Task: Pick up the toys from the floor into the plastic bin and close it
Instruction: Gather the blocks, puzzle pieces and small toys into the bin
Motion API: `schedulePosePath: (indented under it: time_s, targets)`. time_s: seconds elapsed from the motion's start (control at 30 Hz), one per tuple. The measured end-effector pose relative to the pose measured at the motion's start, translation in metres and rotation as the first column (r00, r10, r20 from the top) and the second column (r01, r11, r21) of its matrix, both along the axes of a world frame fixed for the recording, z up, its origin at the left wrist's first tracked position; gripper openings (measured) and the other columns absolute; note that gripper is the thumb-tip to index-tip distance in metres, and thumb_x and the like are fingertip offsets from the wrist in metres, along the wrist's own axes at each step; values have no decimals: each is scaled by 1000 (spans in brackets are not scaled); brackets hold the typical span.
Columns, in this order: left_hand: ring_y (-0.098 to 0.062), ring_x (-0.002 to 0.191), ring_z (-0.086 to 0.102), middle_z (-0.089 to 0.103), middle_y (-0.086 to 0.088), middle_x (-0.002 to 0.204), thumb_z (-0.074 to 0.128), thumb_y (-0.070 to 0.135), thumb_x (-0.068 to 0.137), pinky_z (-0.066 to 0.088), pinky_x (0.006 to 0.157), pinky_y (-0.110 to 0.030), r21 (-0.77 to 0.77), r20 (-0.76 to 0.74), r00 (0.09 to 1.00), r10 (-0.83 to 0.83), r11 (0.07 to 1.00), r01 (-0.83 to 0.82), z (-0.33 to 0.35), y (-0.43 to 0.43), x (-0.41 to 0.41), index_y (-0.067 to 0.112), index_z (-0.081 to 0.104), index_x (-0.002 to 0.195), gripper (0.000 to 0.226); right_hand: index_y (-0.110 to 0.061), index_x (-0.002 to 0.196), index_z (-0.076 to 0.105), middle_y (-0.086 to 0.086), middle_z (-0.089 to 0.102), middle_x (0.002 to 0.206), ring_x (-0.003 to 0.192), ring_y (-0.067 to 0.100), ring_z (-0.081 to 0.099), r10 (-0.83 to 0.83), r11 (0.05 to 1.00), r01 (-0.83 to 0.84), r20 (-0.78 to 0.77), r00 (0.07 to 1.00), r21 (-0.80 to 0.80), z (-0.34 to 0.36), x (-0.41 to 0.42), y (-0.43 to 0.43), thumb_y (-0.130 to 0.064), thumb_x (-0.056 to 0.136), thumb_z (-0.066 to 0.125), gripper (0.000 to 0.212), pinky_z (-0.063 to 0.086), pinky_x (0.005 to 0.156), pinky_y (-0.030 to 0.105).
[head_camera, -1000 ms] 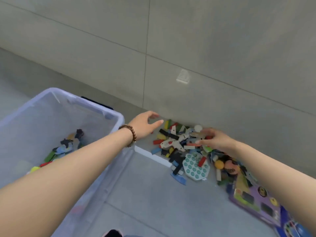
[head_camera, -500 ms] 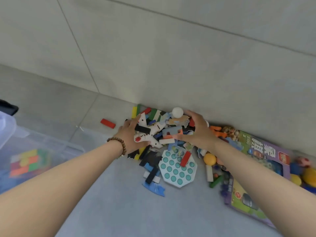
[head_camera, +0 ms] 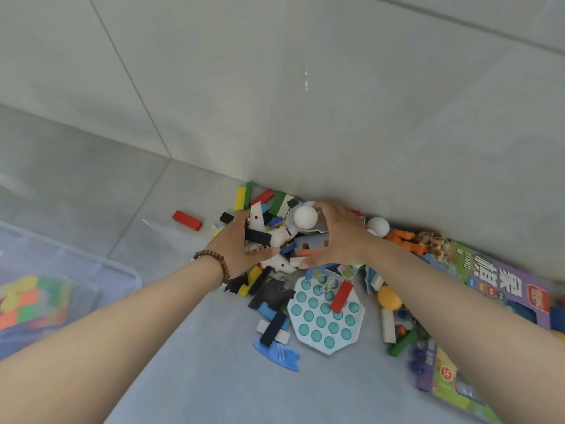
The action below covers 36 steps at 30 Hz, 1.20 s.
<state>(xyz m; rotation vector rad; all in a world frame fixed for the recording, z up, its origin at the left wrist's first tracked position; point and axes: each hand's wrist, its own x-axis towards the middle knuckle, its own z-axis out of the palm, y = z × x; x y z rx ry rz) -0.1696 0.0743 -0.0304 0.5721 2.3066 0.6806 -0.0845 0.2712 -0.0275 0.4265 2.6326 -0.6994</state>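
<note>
Most of the toys (head_camera: 276, 263) lie heaped on the floor (head_camera: 189, 362) against the wall (head_camera: 305, 102), so by my reckoning the job is hardly begun; the bin (head_camera: 116, 266), at eight o'clock from the heap, holds only a few coloured blocks (head_camera: 27, 301), and I see no lid, so the closing is yet to come.

Both hands are down in the top of the heap, cupped towards each other with a clump of pieces between them; the left hand (head_camera: 237, 246), at nine o'clock of the clump, has its fingers curled over a black block (head_camera: 258, 236) and white bits; the right hand (head_camera: 339, 237), at three o'clock, is curved round the far side, its fingertips beside a white ball (head_camera: 305, 217); whether the clump has left the floor I cannot tell.

Outward from there: a red block (head_camera: 187, 220) lies alone at ten o'clock; a dotted pad (head_camera: 325, 316) at six o'clock; a purple box (head_camera: 501, 289) at four o'clock; all of it waits to be gathered.
</note>
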Motion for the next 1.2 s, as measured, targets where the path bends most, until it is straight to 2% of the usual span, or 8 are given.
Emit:
schedulePosePath:
  time_s: [0.2,0.37,0.47,0.67,0.77,0.9,1.07,1.2]
  targets:
    - [-22,109,57,53,-4,131,71,48,73,48,88,-31,-84,-34,999,-39,996,36,-4,1,3,15,9,144,100,-23,144,14,4,30,141,131,25,30,96,991,-101,65,993,83,-7,3,-4,-55,57,81,114,24,108,38]
    - [-18,98,57,56,-3,123,73,44,73,46,82,-27,-68,-4,1000,3,998,-3,-6,1,2,15,15,142,94,-26,137,23,3,45,131,119,24,45,26,998,-27,-13,1000,-59,-10,7,-10,-49,56,84,104,39,99,39]
    - [-14,87,53,54,1,106,73,42,75,45,74,-26,-51,37,999,25,998,-24,-5,1,4,14,25,133,80,-28,137,21,4,49,126,113,23,50,-18,990,13,-36,999,-139,-10,9,-13,-43,61,84,100,45,93,36]
    - [-15,89,51,52,2,107,73,39,75,44,76,-27,-9,50,999,21,1000,-20,4,6,2,15,27,130,76,-22,141,19,-1,45,129,114,15,46,-137,949,111,-69,988,-295,-6,12,-15,-28,70,80,94,36,90,23]
    - [-16,89,51,51,2,105,73,39,75,42,75,-27,15,48,999,-7,1000,7,19,10,-1,13,28,131,76,-23,138,24,-3,48,124,115,15,48,-207,909,169,-59,977,-381,6,14,-10,-24,72,80,87,39,95,26]
    - [-12,90,47,50,5,103,73,37,76,39,78,-24,58,2,998,-56,997,56,62,10,-3,11,25,136,81,-24,136,24,-4,47,124,116,12,46,-226,900,189,-50,973,-394,49,18,-10,-25,69,82,89,39,101,32]
    - [-8,71,50,47,8,83,73,38,75,38,57,-22,110,-58,997,-48,992,54,145,-19,-2,15,28,113,63,-23,135,26,-5,55,112,92,-1,55,-191,916,147,-84,978,-373,145,18,-33,-20,73,79,81,49,74,11]
    - [-9,71,51,49,8,83,75,38,72,37,55,-22,192,-116,993,4,981,19,220,-72,1,15,34,105,57,-26,132,31,1,61,108,88,1,59,-156,934,89,-171,973,-346,228,17,-80,-22,74,77,74,50,70,12]
